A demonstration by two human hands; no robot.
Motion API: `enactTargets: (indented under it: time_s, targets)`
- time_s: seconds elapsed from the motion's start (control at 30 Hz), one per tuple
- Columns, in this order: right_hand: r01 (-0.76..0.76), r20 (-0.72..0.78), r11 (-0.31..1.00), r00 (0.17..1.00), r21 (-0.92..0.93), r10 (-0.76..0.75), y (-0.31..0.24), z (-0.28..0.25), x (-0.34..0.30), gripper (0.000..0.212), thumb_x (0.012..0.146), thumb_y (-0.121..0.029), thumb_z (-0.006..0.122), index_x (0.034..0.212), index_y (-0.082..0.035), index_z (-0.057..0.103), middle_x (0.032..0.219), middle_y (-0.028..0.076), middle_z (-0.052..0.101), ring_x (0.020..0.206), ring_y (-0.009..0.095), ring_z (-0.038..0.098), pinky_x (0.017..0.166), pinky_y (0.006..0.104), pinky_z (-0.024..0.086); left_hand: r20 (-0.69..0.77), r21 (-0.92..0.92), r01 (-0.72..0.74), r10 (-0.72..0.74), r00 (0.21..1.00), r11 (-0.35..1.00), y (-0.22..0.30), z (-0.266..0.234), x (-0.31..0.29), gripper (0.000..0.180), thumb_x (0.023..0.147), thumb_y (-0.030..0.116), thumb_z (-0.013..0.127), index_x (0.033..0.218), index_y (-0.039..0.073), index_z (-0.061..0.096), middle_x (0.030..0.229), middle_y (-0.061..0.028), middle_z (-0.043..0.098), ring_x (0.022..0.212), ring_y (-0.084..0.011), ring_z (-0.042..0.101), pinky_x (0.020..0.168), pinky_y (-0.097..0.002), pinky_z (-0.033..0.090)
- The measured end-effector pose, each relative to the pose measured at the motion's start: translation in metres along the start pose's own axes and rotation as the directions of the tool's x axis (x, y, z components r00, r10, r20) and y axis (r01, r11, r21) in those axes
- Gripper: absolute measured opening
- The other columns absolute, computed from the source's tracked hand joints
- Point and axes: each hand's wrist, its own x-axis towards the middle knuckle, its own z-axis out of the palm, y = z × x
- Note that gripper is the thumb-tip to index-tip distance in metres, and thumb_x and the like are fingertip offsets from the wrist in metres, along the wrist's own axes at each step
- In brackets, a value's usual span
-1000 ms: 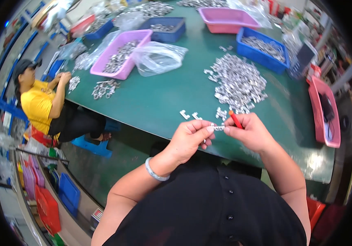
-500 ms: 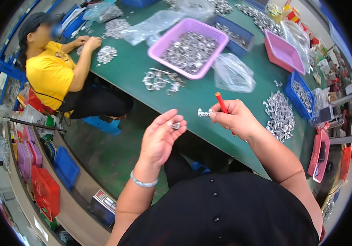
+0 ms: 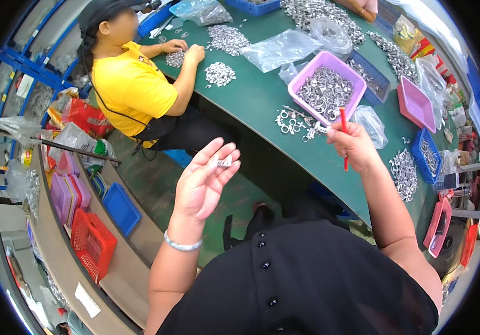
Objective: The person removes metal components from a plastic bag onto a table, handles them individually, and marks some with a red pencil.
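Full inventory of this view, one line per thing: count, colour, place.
Table: 1, green, centre to right
Loose metal parts: too many to count, silver, mostly heaped on table
Basin: 1, light purple, on table, holding rings
Tubs: at least 2, pink, right
Trays: at least 4, blue, table and left shelf
Bags: several, clear, mostly on table
Basket: 1, red, lower left
Co-worker: 1, yellow top, upper left
Pen: 1, red, right hand
Small metal part: 1 visible, silver, left hand
Bracelet: 1, pale, left wrist
Hands: 2, bare, mid-view

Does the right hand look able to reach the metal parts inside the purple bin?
Probably yes: the right hand is by the near corner of the purple bin, and nothing covers the metal parts. Its grip looks occupied, though, by a red stick and a small silver piece.
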Motion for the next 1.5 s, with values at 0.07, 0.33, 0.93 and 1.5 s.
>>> enactTargets:
  time_s: [0.07, 0.33, 0.93, 1.5]
  targets:
    - [0.001, -0.024, 1.000, 1.000, 0.017, -0.001, -0.001, 0.001, 0.003, 0.008, 0.075, -0.010, 0.061, 0.080, -0.005, 0.058, 0.063, 0.001, 0.055, 0.042, 0.003, 0.034, 0.039, 0.0185, 0.025, 0.055, -0.010, 0.030, -0.030, 0.998, 0.999, 0.008, 0.009, 0.008, 0.040, 0.085, 0.003, 0.039, 0.125, -0.003, 0.035, 0.124, -0.0205, 0.042, 0.112, -0.0287, 0.045, 0.095, -0.0397, 0.038]
    - [-0.165, 0.044, 0.986, 0.985, 0.017, 0.164, 0.036, 0.037, 0.078, 0.009, 0.075, -0.011, 0.060, 0.080, -0.004, 0.055, 0.063, 0.002, 0.053, 0.039, 0.003, 0.033, 0.035, 0.0191, 0.022, 0.122, -0.007, 0.072, -0.071, 0.990, 0.997, 0.013, 0.002, 0.057, 0.041, 0.086, 0.004, 0.043, 0.125, -0.001, 0.035, 0.123, -0.0188, 0.044, 0.109, -0.0268, 0.048, 0.094, -0.0400, 0.039]
    - [-0.392, -0.253, 0.917, 0.882, 0.079, 0.399, 0.096, 0.113, 0.275, 0.013, 0.074, -0.006, 0.055, 0.082, 0.003, 0.052, 0.061, 0.009, 0.053, 0.037, 0.009, 0.038, 0.032, 0.0241, 0.026, 0.011, 0.072, 0.225, -0.226, 0.974, 0.972, 0.039, -0.069, 0.274, 0.037, 0.087, 0.001, 0.041, 0.124, -0.001, 0.036, 0.122, -0.0191, 0.043, 0.111, -0.0275, 0.045, 0.095, -0.0402, 0.039]
    - [-0.034, -0.257, 0.916, 0.955, 0.399, 0.148, 0.025, 0.199, 0.228, 0.013, 0.079, -0.012, 0.059, 0.082, 0.000, 0.058, 0.066, 0.003, 0.056, 0.044, 0.003, 0.039, 0.040, 0.0179, 0.029, 0.123, 0.210, 0.208, -0.237, 0.964, 0.955, 0.041, -0.092, 0.293, 0.034, 0.088, 0.000, 0.040, 0.122, -0.001, 0.038, 0.119, -0.0162, 0.046, 0.108, -0.0225, 0.047, 0.091, -0.0330, 0.039]
